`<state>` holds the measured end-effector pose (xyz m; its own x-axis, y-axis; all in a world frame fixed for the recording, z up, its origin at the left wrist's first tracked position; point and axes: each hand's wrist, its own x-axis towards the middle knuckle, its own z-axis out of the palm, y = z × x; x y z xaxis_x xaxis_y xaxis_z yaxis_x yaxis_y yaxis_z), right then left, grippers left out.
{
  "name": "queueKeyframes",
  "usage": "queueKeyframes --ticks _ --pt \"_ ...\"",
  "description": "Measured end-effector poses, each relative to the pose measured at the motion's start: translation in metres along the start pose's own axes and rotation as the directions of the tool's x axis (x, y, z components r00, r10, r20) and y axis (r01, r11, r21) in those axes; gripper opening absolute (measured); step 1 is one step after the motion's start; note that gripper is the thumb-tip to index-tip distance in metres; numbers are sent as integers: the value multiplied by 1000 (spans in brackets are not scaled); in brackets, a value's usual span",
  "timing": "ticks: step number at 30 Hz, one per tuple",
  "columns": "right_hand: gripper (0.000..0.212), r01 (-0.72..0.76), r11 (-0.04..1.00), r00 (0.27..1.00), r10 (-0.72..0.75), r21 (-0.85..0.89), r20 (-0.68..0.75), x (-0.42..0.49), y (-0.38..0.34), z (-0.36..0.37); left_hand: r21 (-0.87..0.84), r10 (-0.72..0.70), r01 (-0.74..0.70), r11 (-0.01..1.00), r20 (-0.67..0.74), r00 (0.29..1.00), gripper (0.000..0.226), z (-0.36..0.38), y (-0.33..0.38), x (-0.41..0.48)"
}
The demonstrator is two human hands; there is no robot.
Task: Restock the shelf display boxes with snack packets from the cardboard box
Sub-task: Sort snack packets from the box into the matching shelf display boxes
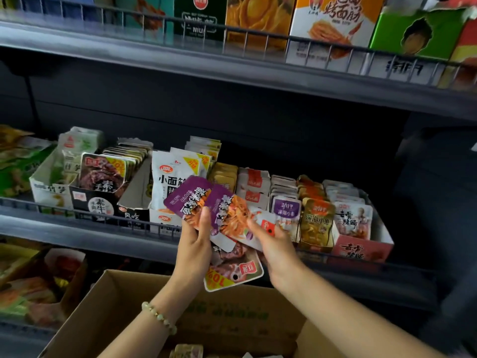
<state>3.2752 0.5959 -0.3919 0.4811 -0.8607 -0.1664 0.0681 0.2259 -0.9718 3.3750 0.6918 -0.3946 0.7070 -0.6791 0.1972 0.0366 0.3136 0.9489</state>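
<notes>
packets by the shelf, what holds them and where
Both hands: the left hand grips the fanned snack packets by the purple ones' lower ends, the right hand pinches the bunch's right side.

Purple packets point(185, 196) (orange noodle print), brown cardboard box point(124, 306).

Both hands, the left hand point(193, 244) and the right hand point(278, 251), grip fanned snack packets point(227, 210) before the shelf display boxes point(358, 250), with the cardboard box point(116, 306) at six o'clock.
</notes>
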Motion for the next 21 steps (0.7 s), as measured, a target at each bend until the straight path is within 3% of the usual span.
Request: queueKeyframes --ticks 4,10,17,21 --pt "35 -47 997 996 42 66 83 -14 7 5 49 1 -2 999 19 1000 15 4 0 -5" --pt "30 -34 990 999 34 139 2 -26 7 0 102 -50 47 994 23 999 30 3 1 -9" --pt "16 -74 996 995 71 41 68 -28 -4 -15 89 -115 108 990 76 990 27 3 6 -14" --pt "21 -61 996 995 57 58 77 -19 -27 -37 64 -243 238 969 89 966 35 -5 16 -15"
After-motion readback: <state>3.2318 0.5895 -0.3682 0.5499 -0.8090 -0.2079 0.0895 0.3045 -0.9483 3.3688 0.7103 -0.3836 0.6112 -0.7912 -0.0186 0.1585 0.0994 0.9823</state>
